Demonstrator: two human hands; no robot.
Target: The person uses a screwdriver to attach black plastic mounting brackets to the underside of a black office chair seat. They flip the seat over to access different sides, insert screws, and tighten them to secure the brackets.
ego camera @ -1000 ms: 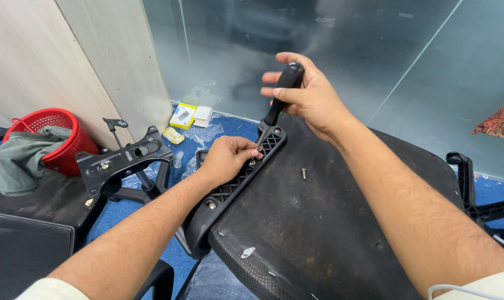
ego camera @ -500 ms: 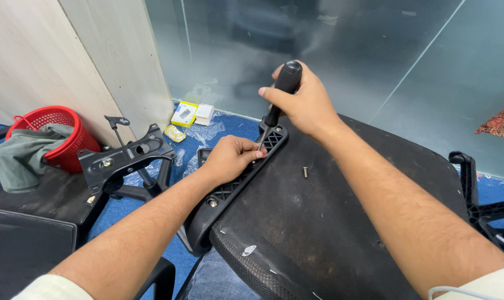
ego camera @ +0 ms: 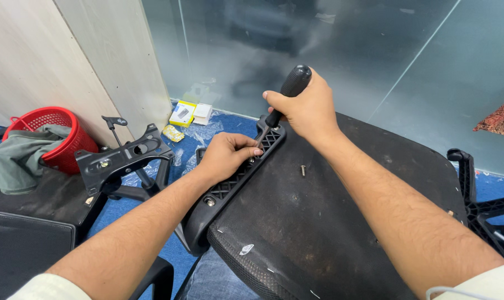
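My right hand (ego camera: pixel 310 108) grips the black handle of a screwdriver (ego camera: pixel 288 89), held upright with its shaft angled down into a black plastic armrest bracket (ego camera: pixel 229 183). That bracket lies along the left edge of an upturned black chair seat (ego camera: pixel 318 222). My left hand (ego camera: pixel 225 154) rests on the bracket right beside the screwdriver tip, fingers pinched near it; whether they hold a screw is hidden. A loose screw (ego camera: pixel 303 170) stands on the seat underside just right of the bracket. Another screw head (ego camera: pixel 209 202) sits lower in the bracket.
A black chair tilt mechanism (ego camera: pixel 124 158) with a lever lies to the left on another dark seat pad (ego camera: pixel 35 205). A red basket (ego camera: pixel 51 133) holds a grey cloth. Small boxes (ego camera: pixel 184 114) and plastic wrap lie on blue carpet by a glass wall. A chair base arm (ego camera: pixel 474 189) is at right.
My right hand and the screwdriver have shifted slightly; the left hand stays on the bracket. The view has dipped a little.
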